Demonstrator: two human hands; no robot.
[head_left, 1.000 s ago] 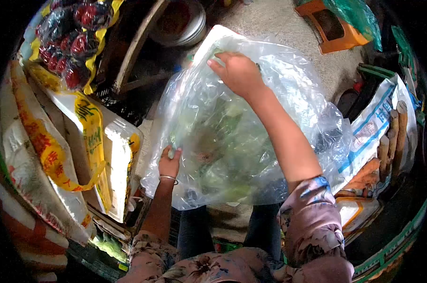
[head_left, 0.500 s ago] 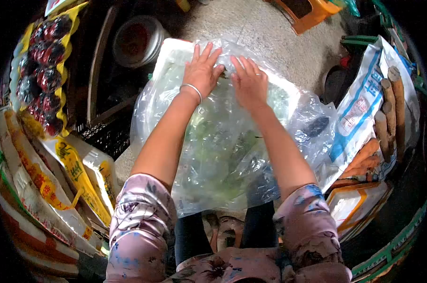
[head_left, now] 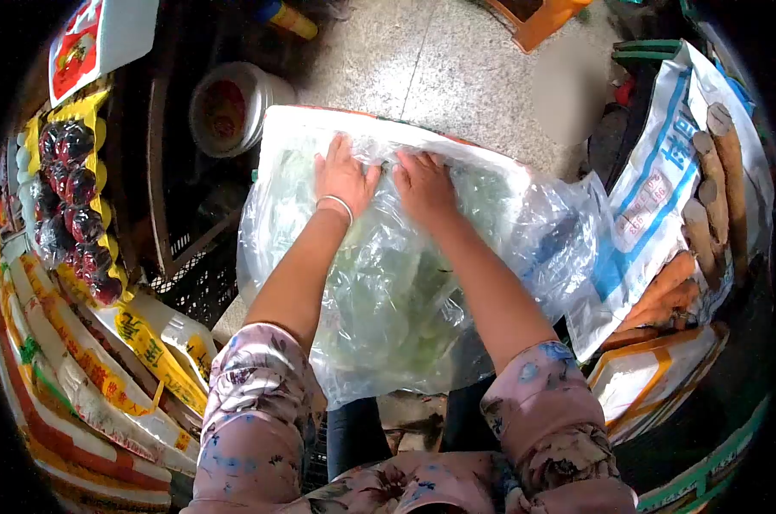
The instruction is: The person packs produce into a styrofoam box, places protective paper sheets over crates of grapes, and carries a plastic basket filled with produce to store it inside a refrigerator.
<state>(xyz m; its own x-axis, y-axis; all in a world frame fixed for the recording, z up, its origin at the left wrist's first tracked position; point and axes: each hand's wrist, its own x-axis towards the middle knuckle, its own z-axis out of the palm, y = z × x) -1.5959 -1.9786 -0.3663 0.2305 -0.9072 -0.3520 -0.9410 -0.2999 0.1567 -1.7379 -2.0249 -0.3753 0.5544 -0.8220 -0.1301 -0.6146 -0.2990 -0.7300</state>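
Note:
A white foam box stands in front of me. Clear plastic sheeting covers it, and blurred green leafy stuff shows through. My left hand lies on the plastic just inside the far rim, fingers stretched out, a silvery bangle on the wrist. Beside it, my right hand presses on the same plastic with its fingers spread and slightly bent. Neither hand visibly holds anything. Loose plastic hangs past the box's right side and toward my legs.
To the left are packs of dark red round fruit, stacked foam boxes and a black crate. A white bucket stands beyond. On the right, a white-and-blue sack lies by long brown roots. An orange stool is at the back.
Both hands have drawn back from the far rim toward me, onto the plastic inside it. More of the white far rim now shows. The view has also shifted.

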